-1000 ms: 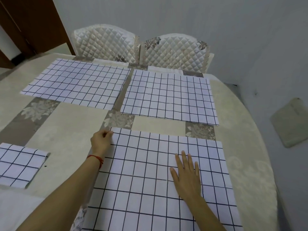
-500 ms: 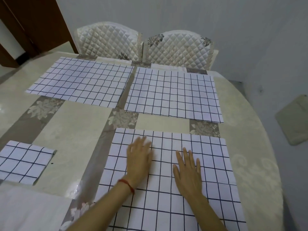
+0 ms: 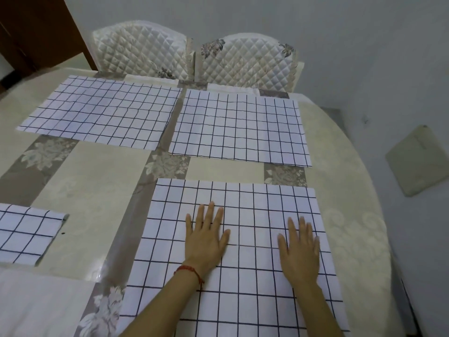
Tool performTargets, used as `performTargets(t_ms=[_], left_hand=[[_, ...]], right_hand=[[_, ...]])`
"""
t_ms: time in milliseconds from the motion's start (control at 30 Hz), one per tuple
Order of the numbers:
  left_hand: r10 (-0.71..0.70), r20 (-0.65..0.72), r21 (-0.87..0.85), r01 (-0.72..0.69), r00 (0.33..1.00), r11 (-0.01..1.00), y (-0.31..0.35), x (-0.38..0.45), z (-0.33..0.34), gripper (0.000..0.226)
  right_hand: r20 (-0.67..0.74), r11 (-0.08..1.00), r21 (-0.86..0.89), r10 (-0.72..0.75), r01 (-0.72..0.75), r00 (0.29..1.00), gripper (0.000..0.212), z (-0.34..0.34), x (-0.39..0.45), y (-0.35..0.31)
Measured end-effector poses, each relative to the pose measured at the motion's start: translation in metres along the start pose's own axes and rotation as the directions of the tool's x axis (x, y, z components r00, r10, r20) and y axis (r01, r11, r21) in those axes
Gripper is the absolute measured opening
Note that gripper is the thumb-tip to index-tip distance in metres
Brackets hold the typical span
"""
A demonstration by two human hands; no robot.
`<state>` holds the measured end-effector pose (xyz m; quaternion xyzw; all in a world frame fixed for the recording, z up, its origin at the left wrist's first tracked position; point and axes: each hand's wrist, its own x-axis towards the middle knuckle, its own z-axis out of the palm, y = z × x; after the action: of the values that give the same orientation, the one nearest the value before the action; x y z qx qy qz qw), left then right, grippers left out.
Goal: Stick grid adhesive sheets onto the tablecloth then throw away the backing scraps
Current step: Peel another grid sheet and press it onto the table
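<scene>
Grid adhesive sheet (image 3: 243, 251), white with dark lines, lies flat on the tablecloth (image 3: 97, 181) right in front of me, at the near right part of the round table. Both my palms are pressed flat on it, fingers spread, pinching nothing. My left hand (image 3: 205, 242) was pinching the sheet's far left corner a second ago; it has since slid in to the middle, and my right hand (image 3: 300, 251) has swept out toward the right edge. I take that as smoothing the sheet down after placing it, so this piece looks nearly stuck.

Beyond it, two more grid sheets already lie side by side, the far left sheet (image 3: 102, 113) and the far right sheet (image 3: 240, 127), both slightly wrinkled. A smaller grid piece (image 3: 26, 232) sits at my near left, well apart. I cannot tell which, if any, is backing scrap. Two quilted chairs (image 3: 194, 59) stand behind the table. Nothing blocks my hands.
</scene>
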<state>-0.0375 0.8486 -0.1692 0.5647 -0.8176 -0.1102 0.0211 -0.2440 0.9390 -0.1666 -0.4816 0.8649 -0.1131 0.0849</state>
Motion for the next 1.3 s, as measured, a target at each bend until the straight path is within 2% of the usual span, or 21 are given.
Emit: performTargets(t_ms=[67,133,200,233,367,500,600,667,733,800,967,1133,1300], left_hand=[[0.024,-0.016,-0.002,-0.024,1.000,1.000,0.000,0.000,0.002,0.071],[0.016,-0.011,0.000,-0.016,1.000,1.000,0.001,0.001,0.002,0.069],[0.018,-0.010,-0.016,-0.018,1.000,1.000,0.001,0.001,0.003,0.070],[0.031,-0.018,-0.022,-0.031,0.999,0.999,0.000,0.001,0.004,0.072],[0.038,0.010,-0.046,-0.038,0.999,0.998,0.001,0.001,0.000,0.081],[0.024,0.057,-0.028,-0.022,0.998,0.999,0.004,0.001,-0.005,0.080],[0.026,0.067,-0.022,-0.025,0.997,0.999,0.004,0.001,-0.006,0.081],[0.028,0.070,-0.020,-0.027,0.997,0.999,0.004,0.000,-0.006,0.082],[0.030,0.066,-0.027,-0.028,0.997,0.999,0.004,0.000,-0.006,0.085],[0.031,0.060,-0.032,-0.030,0.998,0.999,0.003,0.000,-0.005,0.087],[0.055,0.063,-0.041,-0.053,0.996,0.998,-0.002,0.005,-0.002,0.092],[0.061,0.074,-0.040,-0.058,0.995,0.998,-0.004,0.008,-0.006,0.080],[0.052,0.071,-0.035,-0.050,0.996,0.998,-0.006,0.009,-0.006,0.079]], right_hand=[[-0.050,0.999,-0.015,0.050,-0.051,0.997,0.079,-0.004,-0.007,-0.004],[-0.063,0.997,-0.020,-0.069,0.068,0.996,0.070,-0.003,-0.021,-0.025],[0.005,0.973,-0.023,-0.229,0.229,0.973,0.057,0.008,-0.040,-0.043],[0.033,0.964,-0.023,-0.264,0.265,0.964,0.054,0.013,-0.049,-0.046],[0.047,0.988,-0.055,-0.142,0.145,0.989,0.058,0.014,-0.064,-0.014],[-0.018,0.999,-0.046,0.027,-0.028,0.999,0.074,0.001,-0.075,0.033],[-0.066,0.993,-0.005,0.113,-0.114,0.991,0.081,-0.006,-0.075,0.027],[-0.071,0.999,0.019,0.038,-0.037,0.997,0.073,-0.007,-0.067,0.006],[-0.046,0.993,0.012,-0.113,0.114,0.993,0.063,-0.006,-0.053,-0.017],[-0.009,0.982,-0.010,-0.190,0.190,0.982,0.063,0.000,-0.041,-0.031],[0.019,0.981,-0.054,-0.186,0.187,0.982,0.064,0.017,-0.032,-0.026],[0.014,0.984,-0.078,-0.158,0.159,0.987,0.064,0.019,-0.031,-0.029],[-0.004,0.981,-0.089,-0.176,0.175,0.984,0.062,0.020,-0.028,-0.028]])
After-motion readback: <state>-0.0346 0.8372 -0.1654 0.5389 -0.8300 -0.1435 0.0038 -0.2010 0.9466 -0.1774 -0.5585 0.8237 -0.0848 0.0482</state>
